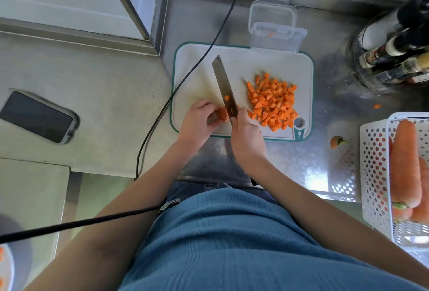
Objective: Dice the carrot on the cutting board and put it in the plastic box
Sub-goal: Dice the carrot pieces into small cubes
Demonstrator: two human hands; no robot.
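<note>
From the head view, a white cutting board (241, 63) with a teal rim lies on the steel tabletop (290, 165). The left hand (199, 120) has its fingers curled down over a remaining piece of carrot (222, 114) at the board's near left part, pinning it against the board. The right hand (247, 137) is wrapped around the handle of a knife (225, 88), whose broad blade stands right against that piece, the tip pointing away from the person; one small orange cube sticks to the flat of the blade. To the right of the blade, a heap of diced carrot (272, 101) spreads over the right half of the board, near a hanging hole at its corner.

The clear plastic box (277, 36) sits at the far edge of the board, overlapping it, with its lid (272, 13) lying behind it; one tiny orange bit shows inside.

On the right, a white perforated basket (373, 170) holds whole carrots (405, 163). A cut carrot top (337, 142) lies on the tabletop between basket and board, and a stray orange scrap (377, 106) lies farther back. Bottles (394, 56) stand at the far right. A phone (38, 116) rests on the left, and a black cable (185, 77) crosses the board's left corner.
</note>
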